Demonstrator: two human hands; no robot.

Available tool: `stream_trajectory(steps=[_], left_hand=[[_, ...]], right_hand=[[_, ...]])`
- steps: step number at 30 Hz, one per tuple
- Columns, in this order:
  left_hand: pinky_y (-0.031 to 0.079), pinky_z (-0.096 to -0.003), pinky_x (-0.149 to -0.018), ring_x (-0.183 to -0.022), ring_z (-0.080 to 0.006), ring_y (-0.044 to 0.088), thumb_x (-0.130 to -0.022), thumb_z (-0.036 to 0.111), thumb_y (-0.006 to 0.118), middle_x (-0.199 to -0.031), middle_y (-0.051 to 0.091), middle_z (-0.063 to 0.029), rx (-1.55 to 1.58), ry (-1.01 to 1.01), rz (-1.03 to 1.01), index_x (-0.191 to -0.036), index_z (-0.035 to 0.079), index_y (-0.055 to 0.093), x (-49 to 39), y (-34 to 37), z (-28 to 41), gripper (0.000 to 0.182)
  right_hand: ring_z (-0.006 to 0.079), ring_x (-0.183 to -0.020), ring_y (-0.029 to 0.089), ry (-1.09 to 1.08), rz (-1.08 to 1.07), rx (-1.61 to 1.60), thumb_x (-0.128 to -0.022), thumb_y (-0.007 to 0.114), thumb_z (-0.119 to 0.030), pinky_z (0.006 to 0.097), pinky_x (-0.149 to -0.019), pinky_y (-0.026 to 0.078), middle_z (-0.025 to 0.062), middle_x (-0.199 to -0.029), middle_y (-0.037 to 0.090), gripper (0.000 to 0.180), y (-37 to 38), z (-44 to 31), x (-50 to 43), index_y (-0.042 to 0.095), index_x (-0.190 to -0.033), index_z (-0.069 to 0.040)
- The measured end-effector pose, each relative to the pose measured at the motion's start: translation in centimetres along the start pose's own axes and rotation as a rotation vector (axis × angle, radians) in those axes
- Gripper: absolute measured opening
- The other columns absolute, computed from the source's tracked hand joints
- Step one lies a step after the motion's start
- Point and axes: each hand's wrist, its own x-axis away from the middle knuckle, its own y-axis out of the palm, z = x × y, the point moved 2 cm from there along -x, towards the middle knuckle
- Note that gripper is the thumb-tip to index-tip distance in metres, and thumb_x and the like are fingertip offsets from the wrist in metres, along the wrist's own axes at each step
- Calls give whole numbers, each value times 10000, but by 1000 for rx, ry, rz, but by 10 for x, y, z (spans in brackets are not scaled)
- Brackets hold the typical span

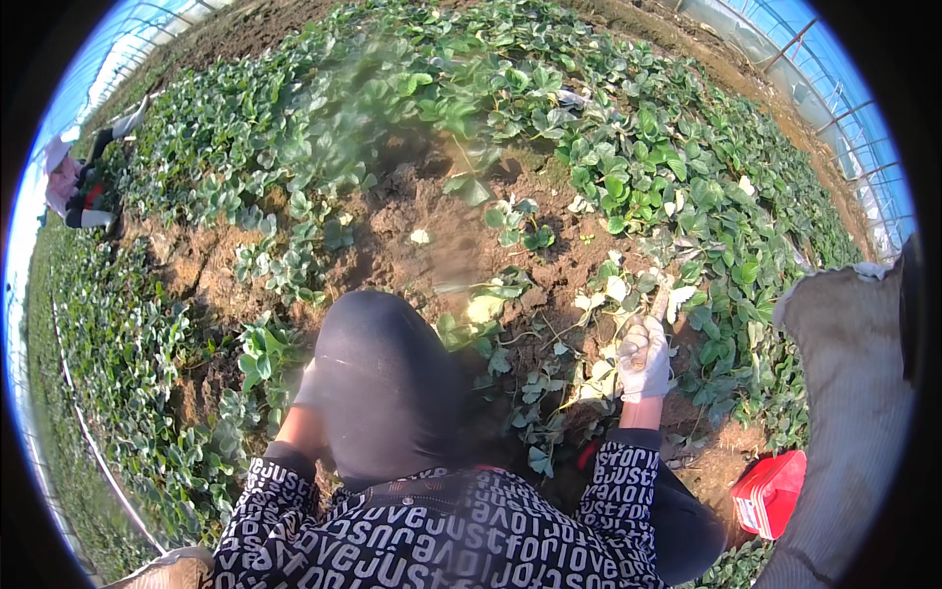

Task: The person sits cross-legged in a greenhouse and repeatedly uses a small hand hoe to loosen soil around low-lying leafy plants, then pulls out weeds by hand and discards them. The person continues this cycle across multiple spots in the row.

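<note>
My right hand (645, 359), in a dirty white glove, is closed low over the strawberry bed. A narrow, soil-coloured hand tool (661, 298) juts forward from the fist; its exact kind is unclear. Pale, upturned leaves (617, 288) and loose stems surround it. Most of my left hand (306, 386) is hidden behind my raised dark knee (390, 375); only a strip of white glove and the bare wrist show. Beside that hand grows a bright green strawberry plant (263, 351). Uprooted or limp plants (541, 383) lie on the brown soil (434, 213) between my knees.
Red plastic baskets (773, 492), stacked together, sit at the lower right. Dense strawberry plants (640, 158) spread ahead and to the sides. A person (70, 180) crouches at the far left. Greenhouse film and ribs (831, 110) rise at the right. A white hose-like line (96, 449) runs along the left.
</note>
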Motion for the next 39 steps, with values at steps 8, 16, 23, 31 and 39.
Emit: stream_trajectory(steps=[8, 16, 23, 31, 39], left_hand=[[527, -420, -735, -887, -292, 628, -1015, 343, 517, -1203, 582, -173, -120, -44, -132, -1327, 34, 479, -10, 30, 3, 440], [519, -391, -705, -859, -270, 627, -1010, 339, 530, -1167, 595, -164, -180, -175, -233, -1305, 22, 495, -28, 62, -28, 434], [512, -365, -679, -835, -250, 625, -1005, 336, 541, -1136, 606, -157, -243, -221, -270, -1286, 12, 508, -41, 69, -34, 429], [503, -336, -649, -807, -228, 623, -1000, 332, 554, -1101, 619, -148, -195, -283, -264, -1264, 1, 523, -20, 54, -56, 425], [495, -306, -620, -779, -206, 621, -994, 328, 567, -1066, 631, -140, -173, -294, -268, -1242, -11, 539, -21, 47, -70, 420]], right_hand=[[264, -617, 652, -554, 346, 1687, -869, 712, -285, 396, -618, 508, 110, -689, 643, 273, 57, 10, 12, 616, -881, -29], [210, -525, 620, -1456, -486, 1631, -751, 795, -511, 355, -497, 482, 24, -604, 581, 452, 261, 51, 22, 594, -911, -140], [167, -571, 637, -1401, -455, 2219, -967, 490, -551, 333, -493, 513, 39, -689, 605, 444, 247, 27, -85, 521, -823, -133], [348, -967, 694, -177, 176, 2224, -946, 535, -460, 464, -841, 545, 176, -1024, 715, 423, 93, 19, -185, 686, -1071, -86], [412, -744, 650, -395, 137, 2016, -902, 611, -547, 509, -665, 489, 197, -742, 657, 481, 118, 56, -47, 587, -845, -70]])
